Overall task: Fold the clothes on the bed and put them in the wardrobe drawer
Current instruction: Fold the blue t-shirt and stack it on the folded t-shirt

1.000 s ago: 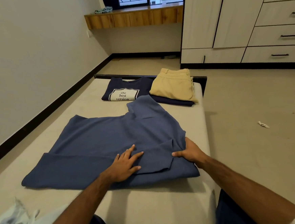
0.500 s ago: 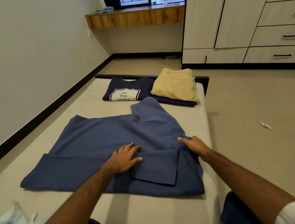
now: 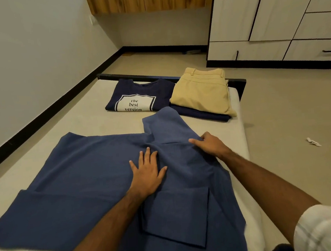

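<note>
A blue shirt (image 3: 82,183) lies spread on the bed (image 3: 93,119), its right side folded over and a sleeve cuff lying flat near me. My left hand (image 3: 147,172) presses flat on the shirt's middle with fingers straight and spread. My right hand (image 3: 209,144) rests on the folded right part, fingers extended toward the left. At the bed's far end lie a folded navy T-shirt (image 3: 138,96) with a white "the best version" print and folded beige trousers (image 3: 202,91) on top of another dark folded garment (image 3: 203,113).
The wardrobe (image 3: 270,14) with its drawers (image 3: 321,50) stands at the far right across bare floor. A wooden shelf (image 3: 149,1) runs under the window. A white scrap (image 3: 313,141) lies on the floor. The wall borders the bed's left side.
Both hands slid away from me along the shirt, from the near cuff up to its middle. The view has moved closer and lower over the bed.
</note>
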`<state>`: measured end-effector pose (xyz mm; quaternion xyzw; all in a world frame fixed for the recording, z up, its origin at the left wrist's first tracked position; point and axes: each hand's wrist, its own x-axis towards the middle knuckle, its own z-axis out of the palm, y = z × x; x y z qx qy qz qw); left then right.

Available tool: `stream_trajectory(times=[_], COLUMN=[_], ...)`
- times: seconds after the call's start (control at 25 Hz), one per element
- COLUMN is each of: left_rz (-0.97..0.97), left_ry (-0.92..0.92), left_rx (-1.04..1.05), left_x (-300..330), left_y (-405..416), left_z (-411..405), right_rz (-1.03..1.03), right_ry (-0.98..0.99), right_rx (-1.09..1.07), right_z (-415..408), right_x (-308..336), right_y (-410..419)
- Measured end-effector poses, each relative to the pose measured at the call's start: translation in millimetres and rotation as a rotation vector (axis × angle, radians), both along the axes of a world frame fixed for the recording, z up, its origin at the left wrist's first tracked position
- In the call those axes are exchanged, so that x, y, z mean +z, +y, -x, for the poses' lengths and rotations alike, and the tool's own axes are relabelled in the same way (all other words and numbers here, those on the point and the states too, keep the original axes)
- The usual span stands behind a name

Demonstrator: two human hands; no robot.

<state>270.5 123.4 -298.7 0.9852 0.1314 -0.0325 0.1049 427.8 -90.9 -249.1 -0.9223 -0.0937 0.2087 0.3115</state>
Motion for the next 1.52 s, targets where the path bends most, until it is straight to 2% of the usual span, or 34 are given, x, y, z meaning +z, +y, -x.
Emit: stream_trajectory(times=[0.08,0.2,0.4,0.48,0.56,0.6,0.72,0.76,0.84,0.96,1.08,1.2,1.32,1.4,1.48,1.52], left_rz=[-0.021,-0.039,-0.077,-0.066,-0.047,-0.040,-0.053,-0.060,-0.085,-0.336,-0.594,-0.778,-0.905,-0.804,-0.420,-0.206], left_ry=[-0.048,-0.053,0.044,0.072,0.093,0.101,0.118,0.117,0.088,0.075,0.174,0.300,0.284,0.120,-0.113,-0.119], left_rx=[0.018,0.038,-0.042,-0.032,0.025,0.059,0.098,0.087,0.093,0.049,0.027,0.149,0.312,0.414,0.336,0.222], left_x=[-13.5,-18.2,-10.8,-3.9,2.7,4.9,10.3,13.2,20.6,32.3,48.1,57.4,57.8,55.5,51.9,52.9], left_y=[-0.6,0.1,14.4,32.5,63.1,82.4,139.0,153.0,183.4,237.3,297.2,346.9,371.2,373.1,371.6,366.6], left_z=[0.7,-0.8,-12.6,-22.7,-32.9,-36.3,-38.9,-38.3,-36.1,-31.2,-30.9,-26.8,-11.2,-4.9,-6.6,-8.3], right_rz=[-0.041,-0.179,-0.099,0.032,0.167,0.156,0.098,0.119,0.176,0.201,0.184,0.288,0.297,0.331,0.457,0.559], right_ry=[-0.049,-0.122,-0.061,-0.188,-0.465,-0.548,-0.506,-0.479,-0.427,-0.433,-0.534,-0.828,-1.127,-1.153,-1.085,-0.996], right_rx=[0.006,-0.203,-0.189,-0.086,0.132,0.274,0.655,0.701,0.656,0.542,0.554,0.685,0.930,1.088,1.195,1.227], right_z=[-9.8,-20.6,-38.4,-44.4,-45.5,-43.1,-27.3,-23.9,-26.3,-38.1,-50.4,-64.1,-83.7,-98.2,-102.8,-99.7], right_x=[-10.5,-22.8,-22.9,-16.0,-10.3,-7.8,-13.2,-21.1,-36.6,-48.7,-51.9,-48.0,-41.2,-34.3,-18.5,-7.9], right_y=[7.2,-6.2,-6.9,7.0,32.5,50.4,110.3,125.4,150.7,164.8,165.3,166.5,172.9,176.4,183.7,188.7])
